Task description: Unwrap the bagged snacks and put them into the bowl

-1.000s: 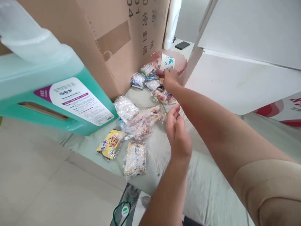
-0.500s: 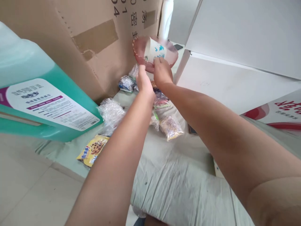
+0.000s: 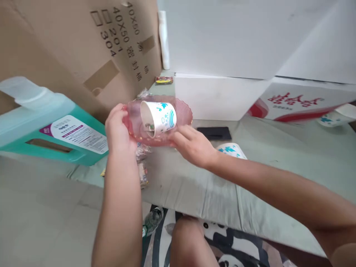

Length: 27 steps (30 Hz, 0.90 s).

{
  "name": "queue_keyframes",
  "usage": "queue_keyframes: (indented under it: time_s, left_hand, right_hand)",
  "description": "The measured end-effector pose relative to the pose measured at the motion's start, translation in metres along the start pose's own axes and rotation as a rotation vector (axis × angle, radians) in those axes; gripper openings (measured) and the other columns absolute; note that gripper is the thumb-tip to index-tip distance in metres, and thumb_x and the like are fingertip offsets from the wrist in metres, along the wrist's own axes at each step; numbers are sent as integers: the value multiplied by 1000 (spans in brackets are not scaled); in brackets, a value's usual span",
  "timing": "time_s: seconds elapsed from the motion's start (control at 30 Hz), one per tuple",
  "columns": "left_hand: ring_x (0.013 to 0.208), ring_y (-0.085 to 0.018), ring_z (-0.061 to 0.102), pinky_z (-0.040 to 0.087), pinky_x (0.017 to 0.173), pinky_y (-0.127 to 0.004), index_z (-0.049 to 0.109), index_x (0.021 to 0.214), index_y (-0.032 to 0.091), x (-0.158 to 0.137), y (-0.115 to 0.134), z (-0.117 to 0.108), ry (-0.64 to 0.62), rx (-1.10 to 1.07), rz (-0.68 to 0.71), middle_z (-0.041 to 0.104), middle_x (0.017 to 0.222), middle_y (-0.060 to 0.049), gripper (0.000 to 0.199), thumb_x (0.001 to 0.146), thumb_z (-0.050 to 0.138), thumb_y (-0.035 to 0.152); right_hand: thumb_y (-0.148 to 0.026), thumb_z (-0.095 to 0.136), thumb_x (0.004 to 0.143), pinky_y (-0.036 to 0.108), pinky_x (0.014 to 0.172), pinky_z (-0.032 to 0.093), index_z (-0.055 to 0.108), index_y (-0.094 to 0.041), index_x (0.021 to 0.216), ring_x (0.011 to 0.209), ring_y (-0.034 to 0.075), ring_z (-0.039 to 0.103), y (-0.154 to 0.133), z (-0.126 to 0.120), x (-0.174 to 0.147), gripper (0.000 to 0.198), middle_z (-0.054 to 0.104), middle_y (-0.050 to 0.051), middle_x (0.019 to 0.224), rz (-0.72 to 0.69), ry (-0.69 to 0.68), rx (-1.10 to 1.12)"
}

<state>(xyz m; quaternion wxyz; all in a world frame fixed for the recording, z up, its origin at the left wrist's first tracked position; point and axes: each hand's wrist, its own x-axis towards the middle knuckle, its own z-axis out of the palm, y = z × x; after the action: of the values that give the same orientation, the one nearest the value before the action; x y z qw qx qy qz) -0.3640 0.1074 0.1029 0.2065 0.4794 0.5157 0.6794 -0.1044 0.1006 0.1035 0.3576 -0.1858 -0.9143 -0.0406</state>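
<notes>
A pink translucent bowl with a scalloped rim is held up over the cloth-covered surface. My left hand is closed around its left rim. The near right rim is pinched by my right hand. Inside the bowl a white paper cup with blue patterns lies on its side, mouth facing left. Something small shows in the cup's mouth, too blurred to name. Behind and below the bowl, plastic-wrapped packets are partly hidden by it and my left arm.
A jug of green liquid and a cardboard box stand left. A black phone-like slab and another paper cup lie right of the bowl. White boxes line the back. A plastic bottle is below the edge.
The bowl with the cup has come nearer, and the view has swung right. My right hand has shifted from beside the cup to the bowl's rim; my left hand now grips the left rim.
</notes>
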Motion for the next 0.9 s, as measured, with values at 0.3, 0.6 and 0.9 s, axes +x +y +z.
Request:
queue_keyframes:
  time_s: [0.3, 0.6, 0.9]
  left_hand:
    - [119, -25, 71, 64, 91, -38, 71, 120, 29, -173, 109, 170, 186, -279, -155, 76, 125, -1, 66, 59, 57, 7]
    - [129, -18, 66, 58, 108, -36, 51, 130, 24, -294, 78, 361, -89, -251, -320, 64, 141, -10, 67, 66, 47, 6]
    - [149, -22, 49, 44, 124, -44, 47, 141, 27, -316, 48, 343, -189, 202, 21, 53, 153, -9, 69, 77, 49, 3]
  right_hand:
    - [-4, 62, 94, 35, 95, 56, 64, -19, 117, 111, 20, 66, -19, -176, -164, 27, 72, 7, 103, 123, 213, -14]
    - [2, 57, 74, 44, 93, 52, 55, -24, 81, 115, 26, 62, 24, -217, -331, 27, 72, 4, 107, 549, 369, -238]
    - [-27, 55, 85, 49, 96, 50, 59, -25, 110, 116, 30, 64, 26, -221, -350, 25, 65, 11, 125, 729, 306, -134]
